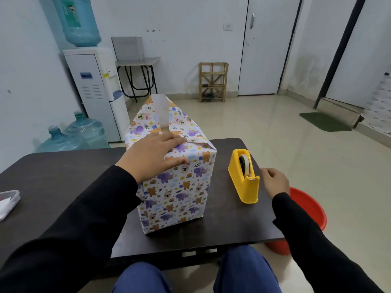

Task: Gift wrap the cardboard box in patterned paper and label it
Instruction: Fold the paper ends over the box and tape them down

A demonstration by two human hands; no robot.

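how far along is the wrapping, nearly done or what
Done: patterned paper covers all visible sides, and the near top folds lie flat. In hand: the left hand presses those folds down while the right hand sits beside the yellow tape dispenser. Left: the far flap stands up unfolded, and no label shows.

A plain office-type room is indicated by a water dispenser [99,89], spare water bottles [72,136], tiled floor [264,127] and white doors [268,45].
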